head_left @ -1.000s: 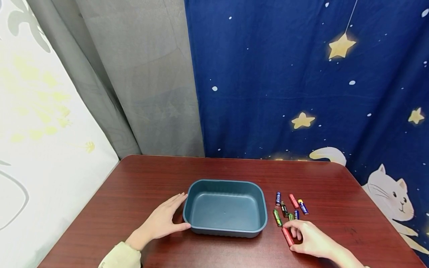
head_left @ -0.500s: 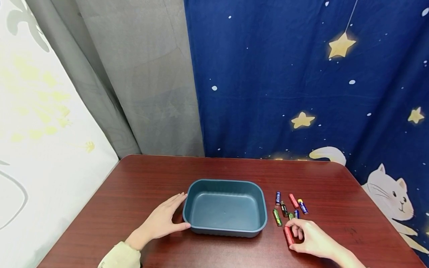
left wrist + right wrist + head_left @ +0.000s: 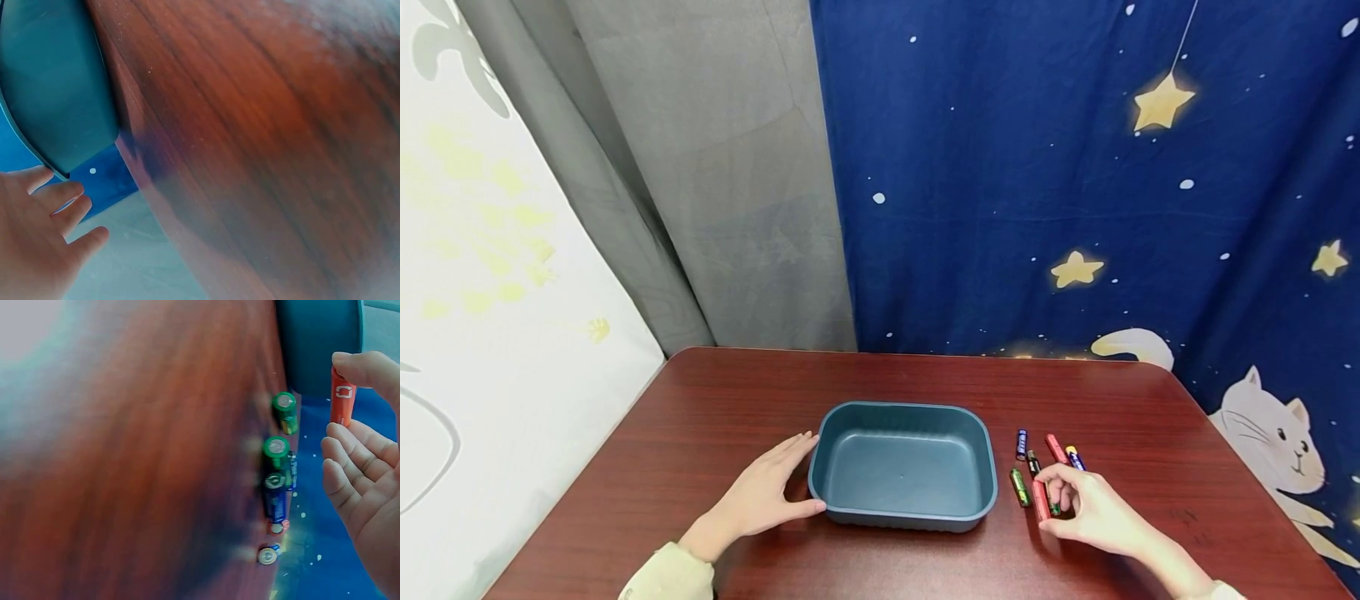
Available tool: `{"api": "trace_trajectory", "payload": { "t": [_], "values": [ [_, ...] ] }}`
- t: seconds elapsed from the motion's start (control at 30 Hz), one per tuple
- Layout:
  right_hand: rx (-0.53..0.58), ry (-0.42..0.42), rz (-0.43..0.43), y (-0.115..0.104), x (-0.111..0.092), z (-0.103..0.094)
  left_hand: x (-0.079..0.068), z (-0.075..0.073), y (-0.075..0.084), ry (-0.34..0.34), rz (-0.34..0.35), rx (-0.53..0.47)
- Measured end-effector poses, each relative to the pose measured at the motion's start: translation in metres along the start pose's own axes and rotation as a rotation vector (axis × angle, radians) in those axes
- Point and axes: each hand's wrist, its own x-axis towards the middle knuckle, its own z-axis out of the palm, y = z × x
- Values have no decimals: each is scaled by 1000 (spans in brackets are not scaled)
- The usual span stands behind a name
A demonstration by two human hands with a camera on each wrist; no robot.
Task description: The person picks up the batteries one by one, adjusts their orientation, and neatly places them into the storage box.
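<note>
My right hand (image 3: 1097, 512) pinches a red battery (image 3: 1041, 500) by its two ends, between thumb and fingertips. In the right wrist view that red battery (image 3: 342, 403) is held off the table, its far end at the index finger. Several batteries lie just beyond this hand: a green battery (image 3: 1019, 487), a dark blue battery (image 3: 1022, 445), a black battery (image 3: 1034, 462), another red battery (image 3: 1056, 448) and a blue one with a yellow end (image 3: 1075, 457). The hand partly covers some. My left hand (image 3: 760, 492), fingers extended, touches the left side of a teal plastic bin (image 3: 902, 475).
Nothing lies inside the bin, which stands mid-table on the dark red wooden table (image 3: 760, 383). A grey curtain (image 3: 715, 167) and a blue starry curtain (image 3: 985, 167) hang behind the table's far edge.
My right hand has lifted the red battery from the table and carried it away from me, towards the other batteries. The left hand stays at the bin.
</note>
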Motion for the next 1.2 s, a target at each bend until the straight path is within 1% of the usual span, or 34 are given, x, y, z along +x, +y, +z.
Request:
{"api": "trace_trajectory", "payload": {
  "t": [0.07, 0.2, 0.33, 0.47, 0.67, 0.73, 0.9, 1.0, 1.2],
  "values": [
    [10, 22, -7, -3, 5, -2, 0, 0, 0, 9, 7, 1],
    [5, 69, 4, -8, 16, -7, -1, 1, 0, 7, 6, 5],
    [11, 80, 29, -13, 27, -10, -1, 0, -1, -16, -10, 7],
    [17, 88, 48, -16, 38, -9, 0, 1, -1, -30, -17, 8],
    [46, 101, 61, -25, 55, -4, -1, 1, -1, -4, -3, -4],
    [48, 96, 62, -30, 61, -3, -1, 1, -1, 1, 0, -7],
    [78, 75, 85, -55, 73, -1, -1, 1, -1, -14, -14, -13],
    [98, 70, 75, -65, 80, 1, -1, 1, -1, -21, -16, -9],
    [117, 62, 72, -39, 94, 19, -2, 0, -1, -19, -22, -13]
  ]
}}
